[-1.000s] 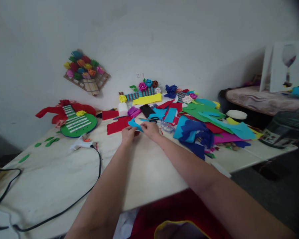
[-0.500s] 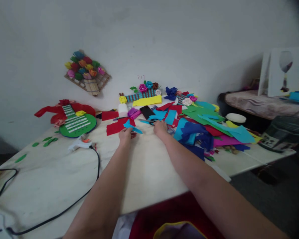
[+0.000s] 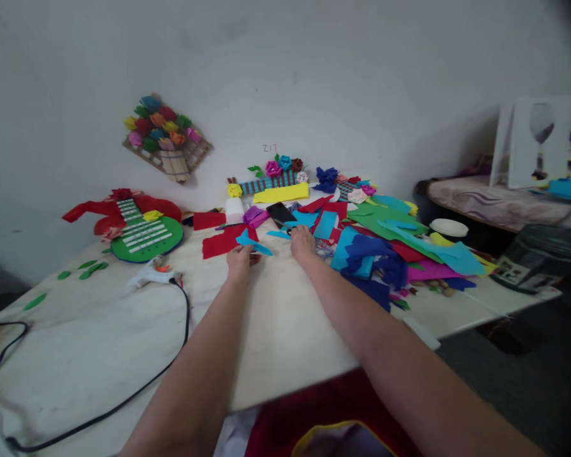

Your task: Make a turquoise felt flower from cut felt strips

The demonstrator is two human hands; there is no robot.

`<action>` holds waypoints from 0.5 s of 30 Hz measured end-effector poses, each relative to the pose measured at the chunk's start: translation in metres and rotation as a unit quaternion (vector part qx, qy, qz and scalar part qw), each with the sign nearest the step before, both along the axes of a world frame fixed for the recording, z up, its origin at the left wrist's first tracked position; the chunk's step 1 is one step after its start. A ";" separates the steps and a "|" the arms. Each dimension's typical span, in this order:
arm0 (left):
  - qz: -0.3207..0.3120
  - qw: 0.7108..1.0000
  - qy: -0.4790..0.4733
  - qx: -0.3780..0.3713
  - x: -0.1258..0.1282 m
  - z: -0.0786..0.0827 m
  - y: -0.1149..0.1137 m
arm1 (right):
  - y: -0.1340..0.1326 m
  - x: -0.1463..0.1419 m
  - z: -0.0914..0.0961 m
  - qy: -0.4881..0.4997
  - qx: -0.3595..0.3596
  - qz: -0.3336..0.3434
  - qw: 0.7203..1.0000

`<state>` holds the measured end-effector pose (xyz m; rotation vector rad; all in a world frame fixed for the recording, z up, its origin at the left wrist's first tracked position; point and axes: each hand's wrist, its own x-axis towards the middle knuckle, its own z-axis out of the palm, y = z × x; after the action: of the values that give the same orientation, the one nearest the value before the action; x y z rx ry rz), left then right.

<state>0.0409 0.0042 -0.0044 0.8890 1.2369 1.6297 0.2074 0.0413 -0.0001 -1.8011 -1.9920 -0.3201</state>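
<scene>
My left hand (image 3: 239, 257) pinches a light blue piece of crepe paper (image 3: 253, 242), its torn-looking upper end spreading over red paper (image 3: 231, 241). To the right, my right hand (image 3: 302, 242) is closed around the handles of a pair of scissors (image 3: 287, 228). Their blades point up and left beside a black phone (image 3: 280, 214) and are hard to make out. Just left of these fingers, a small light blue strip (image 3: 278, 235) lies on the table (image 3: 285, 317).
A hot glue gun (image 3: 155, 271) with a black cord lies left of my left arm, near a green-and-red paper guitar (image 3: 147, 238) and green paper leaves (image 3: 94, 270). Coloured paper (image 3: 380, 219) is heaped at right. A dark jar (image 3: 537, 257) stands at the right edge.
My right hand has picked up the scissors; their blades have swung from flat leftward to up and left, leaving the blue strip behind. My left hand has barely moved.
</scene>
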 end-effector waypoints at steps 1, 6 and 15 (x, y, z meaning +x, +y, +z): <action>-0.001 1.000 0.001 0.000 0.000 0.000 0.000 | -0.001 -0.001 0.000 0.003 0.003 0.002 1.000; 0.004 1.000 0.010 -0.007 0.000 0.001 0.000 | -0.007 -0.009 -0.001 -0.011 -0.007 0.042 0.999; 0.004 1.000 0.013 0.005 0.002 0.003 -0.005 | -0.010 -0.022 -0.008 0.008 -0.036 0.129 0.991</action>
<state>0.0428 -0.0006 -0.0011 0.9154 1.2526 1.6357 0.1850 0.0310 -0.0081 -1.5563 -2.2185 -0.1550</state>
